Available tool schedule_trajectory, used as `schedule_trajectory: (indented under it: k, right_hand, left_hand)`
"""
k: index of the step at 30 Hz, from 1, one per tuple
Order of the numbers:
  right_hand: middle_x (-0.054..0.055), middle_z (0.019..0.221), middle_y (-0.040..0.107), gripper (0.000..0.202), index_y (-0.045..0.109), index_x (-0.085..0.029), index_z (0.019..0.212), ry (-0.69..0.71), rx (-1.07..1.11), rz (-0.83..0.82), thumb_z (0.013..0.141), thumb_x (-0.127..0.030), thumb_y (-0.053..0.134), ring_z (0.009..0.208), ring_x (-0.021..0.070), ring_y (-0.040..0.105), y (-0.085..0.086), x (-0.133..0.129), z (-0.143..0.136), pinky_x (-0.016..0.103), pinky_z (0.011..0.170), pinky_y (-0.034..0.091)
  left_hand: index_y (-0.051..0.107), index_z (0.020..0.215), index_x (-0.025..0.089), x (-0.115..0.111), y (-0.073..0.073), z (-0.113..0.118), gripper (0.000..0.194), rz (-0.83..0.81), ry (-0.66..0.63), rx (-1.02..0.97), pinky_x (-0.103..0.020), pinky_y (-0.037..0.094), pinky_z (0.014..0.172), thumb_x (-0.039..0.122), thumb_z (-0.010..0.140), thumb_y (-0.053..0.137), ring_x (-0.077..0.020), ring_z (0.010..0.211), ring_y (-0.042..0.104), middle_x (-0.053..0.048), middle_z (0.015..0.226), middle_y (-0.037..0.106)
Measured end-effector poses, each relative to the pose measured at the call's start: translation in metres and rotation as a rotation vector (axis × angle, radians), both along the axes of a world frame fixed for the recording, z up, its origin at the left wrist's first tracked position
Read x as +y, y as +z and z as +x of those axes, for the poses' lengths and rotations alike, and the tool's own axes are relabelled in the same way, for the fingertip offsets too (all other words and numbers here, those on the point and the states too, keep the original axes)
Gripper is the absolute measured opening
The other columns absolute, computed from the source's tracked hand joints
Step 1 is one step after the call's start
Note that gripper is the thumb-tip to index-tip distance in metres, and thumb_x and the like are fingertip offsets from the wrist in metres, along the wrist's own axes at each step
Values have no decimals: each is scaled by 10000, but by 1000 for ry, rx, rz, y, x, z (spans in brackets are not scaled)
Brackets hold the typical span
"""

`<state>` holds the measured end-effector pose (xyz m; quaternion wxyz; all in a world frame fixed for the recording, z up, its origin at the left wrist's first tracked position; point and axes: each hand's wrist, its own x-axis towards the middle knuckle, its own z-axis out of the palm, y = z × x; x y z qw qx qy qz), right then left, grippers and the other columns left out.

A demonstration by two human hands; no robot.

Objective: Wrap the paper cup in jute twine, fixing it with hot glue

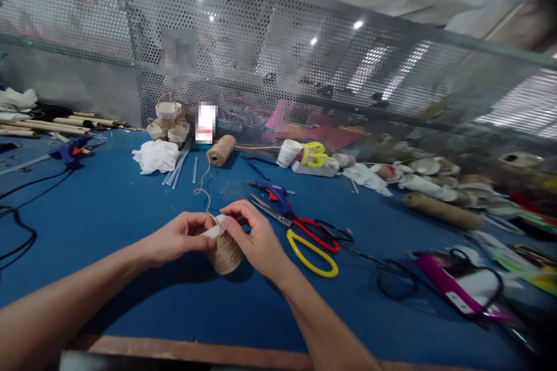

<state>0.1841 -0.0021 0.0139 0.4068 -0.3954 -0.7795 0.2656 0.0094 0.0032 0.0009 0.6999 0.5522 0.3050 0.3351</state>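
Both hands meet over a small cup wrapped in jute twine (225, 250), which sits near the front edge of the blue table (113, 203), roughly midway along it. The left hand (176, 237) pinches the cup's white rim from the left, fingers narrow and closed on it. The right hand (255, 237) covers the cup from the right, its fingers curled over the top edge and gripping it. A loose strand of twine (203, 185) runs up from between the fingertips toward the far side of the table, where it ends at a twine spool (221, 150) lying on its side.

Just beside the right hand lie yellow-handled scissors (311, 252), and touching them red-handled scissors (304, 226). A blue glue gun (276, 192) rests a little farther back. Near the spool sits a crumpled white cloth (155, 156) and a stack of small twine baskets (169, 122). A second blue glue gun (69, 151) lies toward the left edge, and a perforated metal screen (304, 58) stands along the far edge.
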Motion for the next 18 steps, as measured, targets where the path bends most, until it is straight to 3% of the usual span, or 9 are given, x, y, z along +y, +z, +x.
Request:
schedule_trajectory:
  k: [4, 8, 13, 18]
  right_hand:
    - [56, 851, 583, 162, 560, -181, 863, -48, -6, -2, 856, -306, 457, 773, 150, 557, -1, 4, 1, 293, 704, 460]
    - [60, 817, 616, 230, 555, -183, 814, -199, -4, 8, 867, -359, 416, 754, 159, 582, -4, 14, 6, 288, 695, 473]
    - [60, 726, 623, 314, 518, -192, 688, -386, -52, 17, 880, -379, 354, 698, 172, 587, -4, 27, 17, 306, 691, 469]
    - [123, 959, 620, 208, 540, -126, 968, -655, -223, -49, 855, -248, 415, 871, 193, 578, 4, 52, 47, 345, 824, 433]
  left_hand:
    - [533, 629, 120, 1, -3, -2, 216, 41, 3, -7, -229, 357, 641, 265, 657, 692, -96, 647, 459, 17, 695, 520]
    - [553, 633, 117, 4, -5, -4, 202, 130, 36, -56, -251, 369, 733, 267, 690, 675, -132, 800, 485, -32, 883, 537]
    - [555, 630, 125, 8, -5, -5, 195, 155, 99, -153, -264, 385, 770, 264, 698, 674, -139, 835, 492, -39, 923, 527]
    - [547, 616, 130, 10, -6, -5, 244, 189, 114, -99, -303, 384, 802, 318, 677, 690, -171, 874, 493, -64, 956, 534]
